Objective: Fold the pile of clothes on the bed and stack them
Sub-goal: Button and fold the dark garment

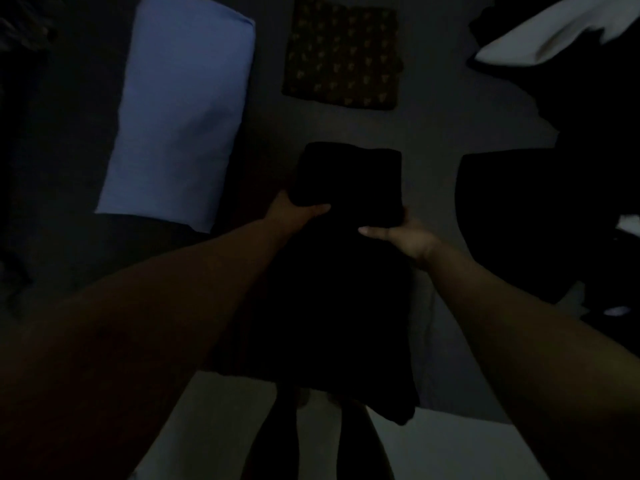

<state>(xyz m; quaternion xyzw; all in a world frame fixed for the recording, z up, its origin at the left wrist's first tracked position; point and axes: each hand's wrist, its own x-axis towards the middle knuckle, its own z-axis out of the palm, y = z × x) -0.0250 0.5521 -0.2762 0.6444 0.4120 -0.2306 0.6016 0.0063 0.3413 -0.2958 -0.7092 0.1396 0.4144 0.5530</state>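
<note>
The room is very dim. A black garment (346, 271) lies lengthwise on the grey bed (433, 126), its far end doubled over into a folded block. My left hand (294, 213) grips that fold at its left edge, thumb on top. My right hand (398, 235) grips its right edge, thumb on top and fingers hidden beneath. The garment's near end hangs over the bed's front edge. A folded dark cloth with a small yellow pattern (343, 53) lies flat further back.
A pale blue pillow (180, 109) lies at the left. Dark clothes (540, 220) are heaped at the right, with a white piece (540, 39) at the far right corner. Light floor (450, 445) shows below the bed's edge.
</note>
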